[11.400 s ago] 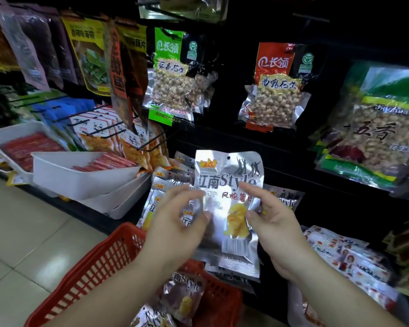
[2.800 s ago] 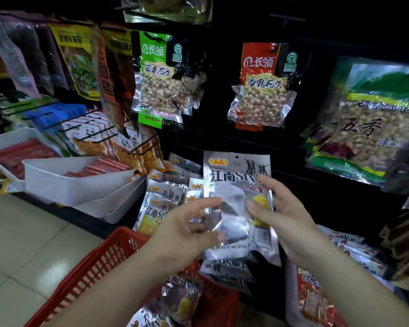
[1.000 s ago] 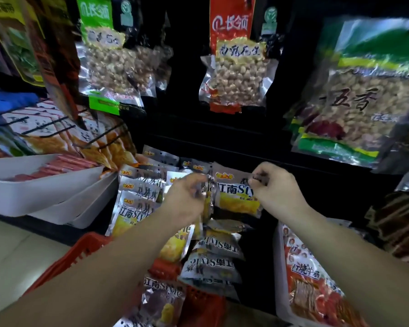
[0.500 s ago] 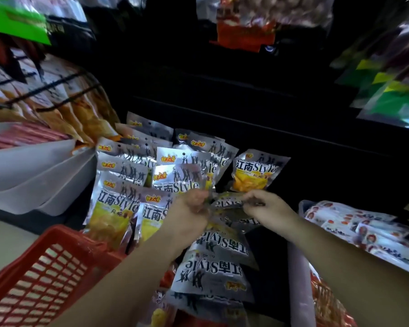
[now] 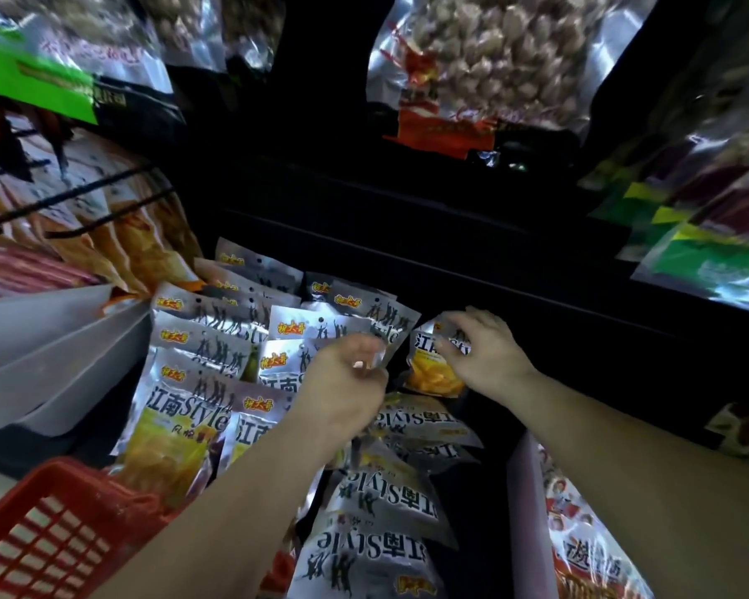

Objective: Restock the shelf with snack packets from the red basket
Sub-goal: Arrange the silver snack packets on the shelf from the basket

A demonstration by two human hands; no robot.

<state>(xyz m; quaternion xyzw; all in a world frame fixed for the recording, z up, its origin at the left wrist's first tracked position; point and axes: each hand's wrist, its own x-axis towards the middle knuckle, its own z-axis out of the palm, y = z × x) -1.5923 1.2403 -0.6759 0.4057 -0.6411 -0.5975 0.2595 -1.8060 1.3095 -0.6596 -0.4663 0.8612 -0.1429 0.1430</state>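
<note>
I see the fingers of the right hand (image 5: 487, 354) curled over the top edge of a silver snack packet (image 5: 431, 373), gripping it at the shelf, just at 3 o'clock from the left hand (image 5: 347, 384). The left fingers are bent together at the corner of another packet; whether they pinch it, I cannot tell. At 9 o'clock the same silver packets (image 5: 191, 408) overlap in rows. The red basket (image 5: 48, 538) is at 7 o'clock, loose packets (image 5: 377, 533) at 6, peanut bags (image 5: 485, 58) at 12.
</note>
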